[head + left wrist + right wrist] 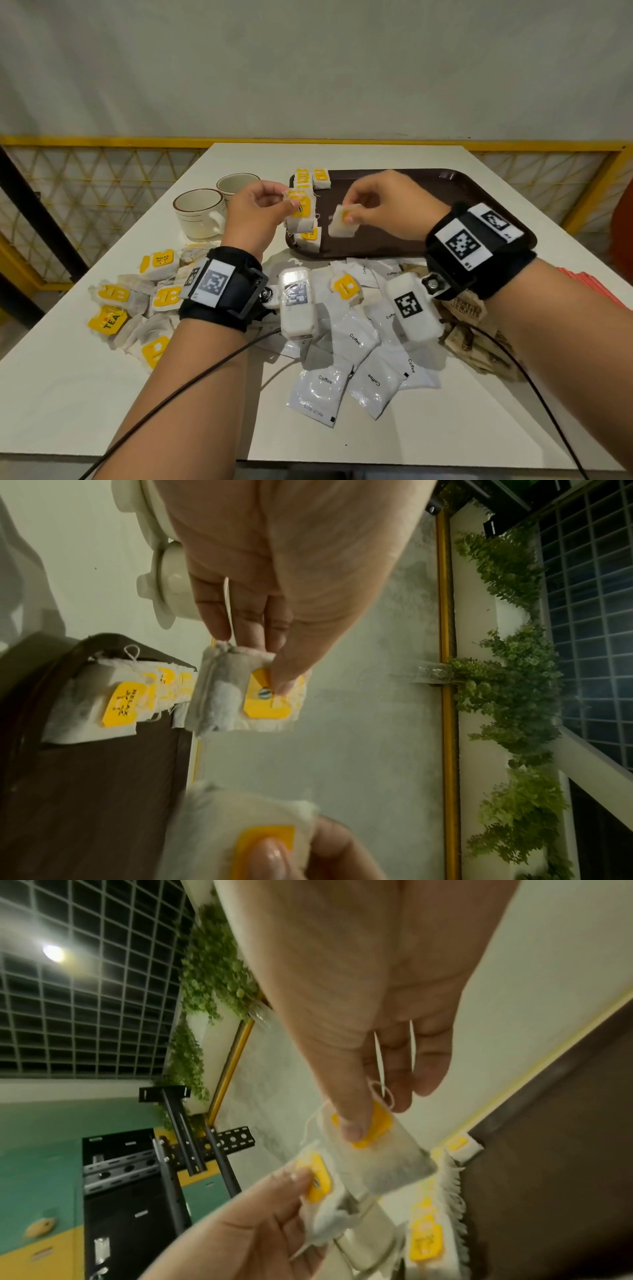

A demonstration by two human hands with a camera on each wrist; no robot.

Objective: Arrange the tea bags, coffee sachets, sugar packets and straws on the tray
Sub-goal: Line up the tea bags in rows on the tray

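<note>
A dark brown tray (428, 192) lies at the back of the white table. Along its left edge lie several tea bags (311, 178) with yellow tags. My left hand (260, 209) pinches a tea bag (301, 214) by its tag over the tray's left edge; the same bag (246, 693) hangs from my thumb and fingers in the left wrist view. My right hand (387, 202) pinches another tea bag (344, 221) above the tray's left part; the right wrist view shows it (369, 1148) under my thumb. Loose tea bags (137, 305) lie at the left, white coffee sachets (356, 363) in the middle.
Two cream cups (202, 210) stand left of the tray. Brown sugar packets (469, 332) lie under my right forearm, and red straws (596, 291) show at the right edge. A yellow railing (102, 140) runs behind the table.
</note>
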